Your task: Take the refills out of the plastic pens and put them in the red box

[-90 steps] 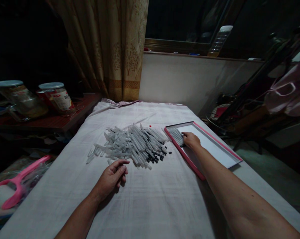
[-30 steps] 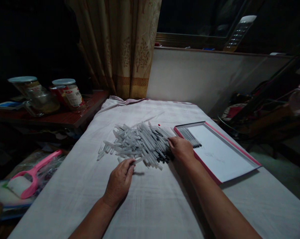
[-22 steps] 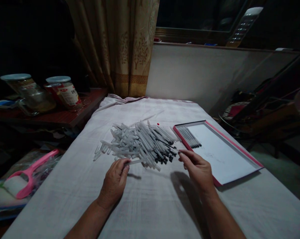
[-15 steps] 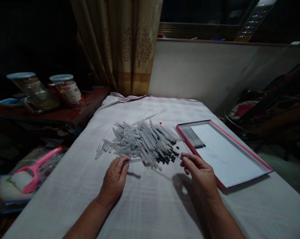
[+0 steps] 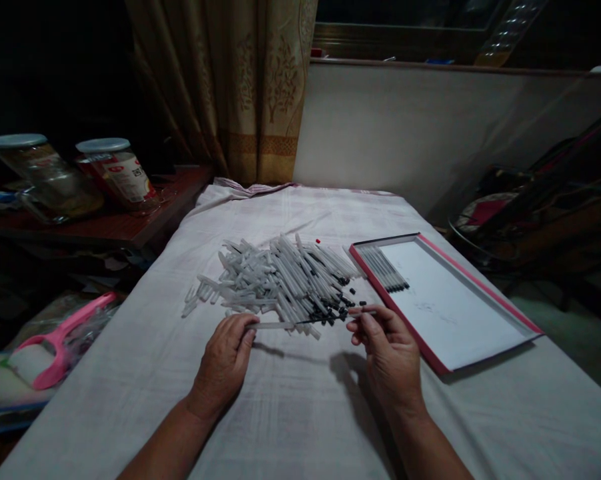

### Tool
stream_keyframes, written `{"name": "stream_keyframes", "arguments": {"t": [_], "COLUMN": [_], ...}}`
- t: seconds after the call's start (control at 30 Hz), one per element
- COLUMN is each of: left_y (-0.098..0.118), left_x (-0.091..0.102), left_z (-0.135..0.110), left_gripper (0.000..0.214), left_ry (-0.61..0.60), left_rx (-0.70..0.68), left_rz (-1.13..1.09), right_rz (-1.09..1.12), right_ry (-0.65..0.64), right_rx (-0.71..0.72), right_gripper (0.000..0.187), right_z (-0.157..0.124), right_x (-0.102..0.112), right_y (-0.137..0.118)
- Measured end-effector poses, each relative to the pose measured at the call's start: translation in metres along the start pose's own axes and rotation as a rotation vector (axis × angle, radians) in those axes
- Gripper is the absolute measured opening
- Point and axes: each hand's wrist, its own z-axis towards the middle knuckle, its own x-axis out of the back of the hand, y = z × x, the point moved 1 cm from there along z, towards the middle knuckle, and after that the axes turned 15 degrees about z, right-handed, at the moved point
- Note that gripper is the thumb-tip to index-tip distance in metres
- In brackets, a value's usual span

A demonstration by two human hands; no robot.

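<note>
My left hand (image 5: pixel 225 350) is closed on one end of a translucent white pen barrel (image 5: pixel 275 325), held level in front of the pile. My right hand (image 5: pixel 385 343) pinches a thin pen refill (image 5: pixel 325 319), whose dark tip points left and meets the barrel's right end; whether it is inside I cannot tell. Just behind both hands lies a pile of pen barrels and caps (image 5: pixel 260 267). Small black pen plugs (image 5: pixel 338 310) are scattered at its right side. Right of my right hand is a shallow red-edged box lid (image 5: pixel 460 313) holding a row of pens (image 5: pixel 382 269).
White checked cloth (image 5: pixel 280 413) covers the table. A tiny red piece (image 5: pixel 318 241) lies behind the pile. Jars (image 5: pixel 123 173) stand on a dark wooden table at the left, with a pink-handled tool (image 5: pixel 58 340) below. A curtain (image 5: pixel 260 93) hangs at the back.
My right hand has moved slightly left, bringing the refill to the barrel's end. The left hand keeps hold of the barrel. The camera view has shifted a little.
</note>
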Motion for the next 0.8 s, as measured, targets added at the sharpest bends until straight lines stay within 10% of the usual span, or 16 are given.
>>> {"name": "stream_keyframes", "arguments": {"t": [0.37, 0.8], "left_y": [0.005, 0.026], "left_x": [0.001, 0.006], "left_z": [-0.002, -0.005], "left_gripper": [0.019, 0.02], "left_ry": [0.002, -0.077], "left_rx": [-0.155, -0.236], "left_rz": [0.019, -0.012], "right_rz": [-0.257, -0.925], "right_ry": [-0.262, -0.823], "right_rx": [0.042, 0.586], "right_gripper": [0.016, 0.041], "right_z": [-0.011, -0.038], "right_x": [-0.005, -0.016], "right_y": [0.011, 0.034]}}
